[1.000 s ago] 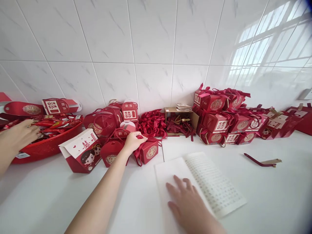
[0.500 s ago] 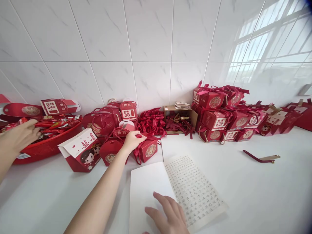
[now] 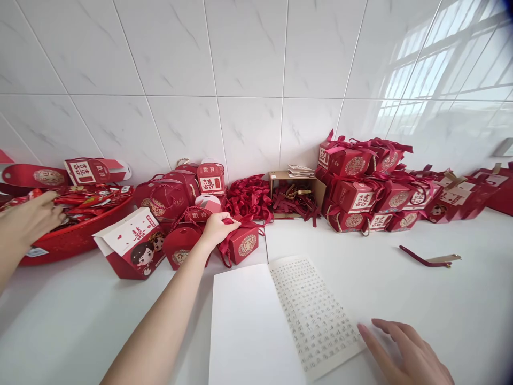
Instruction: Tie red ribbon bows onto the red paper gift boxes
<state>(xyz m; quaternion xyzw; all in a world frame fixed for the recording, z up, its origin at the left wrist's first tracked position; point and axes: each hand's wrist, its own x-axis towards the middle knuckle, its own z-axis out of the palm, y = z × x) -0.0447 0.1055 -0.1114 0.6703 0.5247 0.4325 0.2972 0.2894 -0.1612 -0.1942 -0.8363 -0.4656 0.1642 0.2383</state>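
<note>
My left hand [image 3: 218, 231] reaches across and pinches the dark red ribbon [image 3: 246, 220] tied on top of a small red gift box [image 3: 245, 246] with a gold round emblem. In front of that box lies an open notebook [image 3: 240, 321], its left page blank and its right page full of rows of handwriting. My right hand [image 3: 404, 353] is beside the notebook's lower right edge, fingers apart and holding nothing. Whether a fingertip touches the page, I cannot tell.
Another person's hand [image 3: 36, 216] is in a red basket [image 3: 92, 227] of wrapped packets. Red boxes [image 3: 364, 198] are stacked at the right. A cardboard box [image 3: 318, 190] of ribbon strips and a ribbon heap [image 3: 248, 198] stand by the wall. A red strap [image 3: 425, 262] lies at the right.
My right hand has moved right, from over the notebook to beside its right edge. My left hand stays at the ribbon. The notebook's right page lies slightly shifted.
</note>
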